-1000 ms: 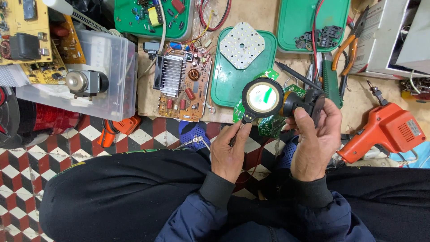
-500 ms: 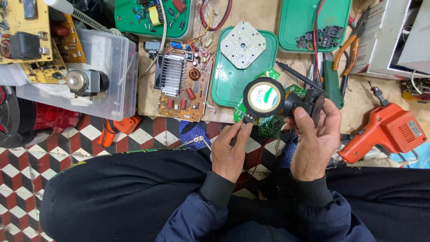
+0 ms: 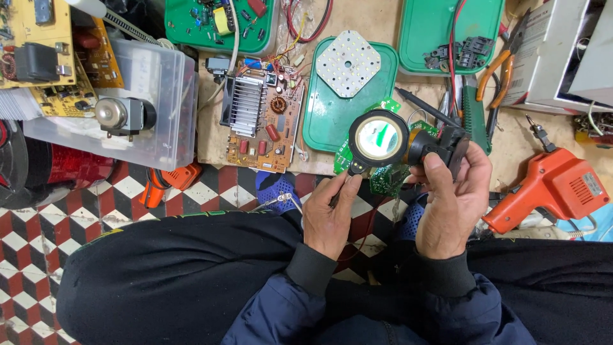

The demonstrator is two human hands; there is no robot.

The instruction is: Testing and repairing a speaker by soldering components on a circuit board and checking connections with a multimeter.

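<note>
My right hand [image 3: 454, 195] grips the black handle of a round magnifying glass [image 3: 378, 138], held level over a small green circuit board [image 3: 385, 177]. Through the lens the board shows green and white. My left hand [image 3: 331, 214] pinches the board's lower left edge, just under the lens rim. Both hands hover above my lap, in front of the workbench edge. The board is largely hidden behind the magnifier and my fingers.
On the bench lie a brown circuit board with a heat sink [image 3: 260, 119], a green tray [image 3: 329, 117] with a white LED plate [image 3: 348, 63], another green tray [image 3: 434, 25], pliers [image 3: 499, 69] and an orange soldering gun [image 3: 554, 189]. A clear plastic box [image 3: 148, 102] sits left. Checkered floor lies below.
</note>
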